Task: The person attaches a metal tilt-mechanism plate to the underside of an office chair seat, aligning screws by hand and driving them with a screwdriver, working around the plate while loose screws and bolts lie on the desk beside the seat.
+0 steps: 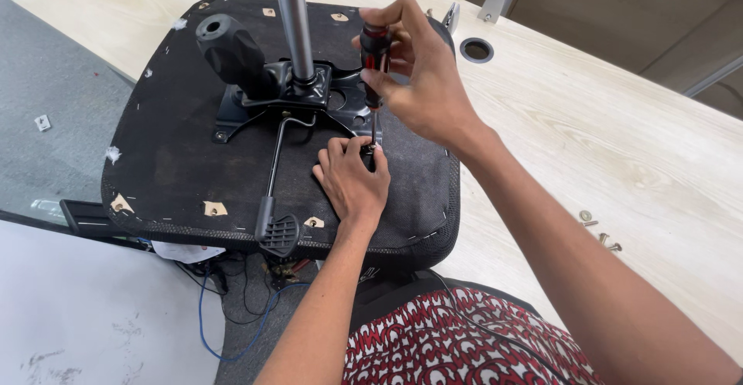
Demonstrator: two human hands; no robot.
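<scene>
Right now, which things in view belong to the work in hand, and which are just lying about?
In use:
right hand gripping the screwdriver
left hand steadying its tip
upturned chair seat
metal mechanism plate

Lying about:
loose screws on the desk
blue cable on the floor
</scene>
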